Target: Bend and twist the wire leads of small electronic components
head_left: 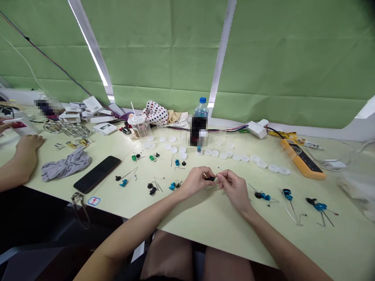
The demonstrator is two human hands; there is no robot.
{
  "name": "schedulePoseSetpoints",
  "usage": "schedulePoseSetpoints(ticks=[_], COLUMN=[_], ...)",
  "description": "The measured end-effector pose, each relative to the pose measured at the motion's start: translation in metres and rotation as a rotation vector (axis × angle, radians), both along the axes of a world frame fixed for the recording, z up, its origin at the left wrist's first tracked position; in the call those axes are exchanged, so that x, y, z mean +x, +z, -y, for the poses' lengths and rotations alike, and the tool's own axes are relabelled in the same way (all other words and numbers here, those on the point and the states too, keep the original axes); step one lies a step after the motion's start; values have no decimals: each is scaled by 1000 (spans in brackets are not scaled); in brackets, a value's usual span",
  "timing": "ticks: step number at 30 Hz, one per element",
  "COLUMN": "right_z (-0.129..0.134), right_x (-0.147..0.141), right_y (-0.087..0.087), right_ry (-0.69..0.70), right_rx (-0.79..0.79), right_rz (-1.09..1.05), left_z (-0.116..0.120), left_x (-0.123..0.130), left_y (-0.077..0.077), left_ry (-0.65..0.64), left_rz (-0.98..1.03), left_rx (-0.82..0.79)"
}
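Observation:
Between thumb and fingers, my left hand [199, 180] pinches a small black part [210, 178] just above the table. My right hand [233, 187] meets it from the right, its thumb and forefinger pressed together at the part's edge; whatever lies between those fingertips is too small to name. A thin metal rod [210, 189] shows below the hands. To the right are sets of blue and black parts with thin rods, among them a blue piece [265, 196] and another blue piece [320, 207]. Left of my hands lie a blue piece [123, 183] and a black piece [152, 191].
White round caps [223, 155] run in rows behind my hands. Farther back stand a blue-capped bottle [202, 107] and a lidded cup [140, 125]. A phone [97, 174] and grey cloth [66, 164] lie left, near another person's arm [22, 162]. An orange power strip [303, 159] is right.

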State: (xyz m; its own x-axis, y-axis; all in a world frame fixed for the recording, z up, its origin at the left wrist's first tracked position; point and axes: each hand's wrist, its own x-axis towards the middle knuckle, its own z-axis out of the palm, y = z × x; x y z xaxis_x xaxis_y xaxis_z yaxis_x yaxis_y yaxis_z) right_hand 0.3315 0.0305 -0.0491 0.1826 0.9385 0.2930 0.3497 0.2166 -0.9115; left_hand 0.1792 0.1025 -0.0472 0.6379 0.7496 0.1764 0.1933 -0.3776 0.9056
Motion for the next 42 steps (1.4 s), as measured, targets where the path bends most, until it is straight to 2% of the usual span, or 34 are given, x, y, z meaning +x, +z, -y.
schedulePoseSetpoints(ticks=[5,13,18,22,27,33,42], right_z=[-1,-5,-9,-11,-10,-10,-7], right_x=[1,7,13,12,11,14,11], right_y=[1,-1,2,6,8,9,14], right_ry=[-4,2,-55,32,32,82,77], right_rx=[19,-30,-8,23,27,32,113], right_rz=[-24,-49,-167,-254,-294,-244,-158], left_z=[0,-2,-2,-2,-2,0,-1], left_x=[0,-2,0,-1,-1,0,-1], left_y=[0,1,-1,-1,0,5,5], left_ry=[-9,-76,-9,24,-38,-52,-105], left_rz=[22,57,77,69,116,161,79], left_rx=[-13,-176,-73,-44,-173,-261,-174])
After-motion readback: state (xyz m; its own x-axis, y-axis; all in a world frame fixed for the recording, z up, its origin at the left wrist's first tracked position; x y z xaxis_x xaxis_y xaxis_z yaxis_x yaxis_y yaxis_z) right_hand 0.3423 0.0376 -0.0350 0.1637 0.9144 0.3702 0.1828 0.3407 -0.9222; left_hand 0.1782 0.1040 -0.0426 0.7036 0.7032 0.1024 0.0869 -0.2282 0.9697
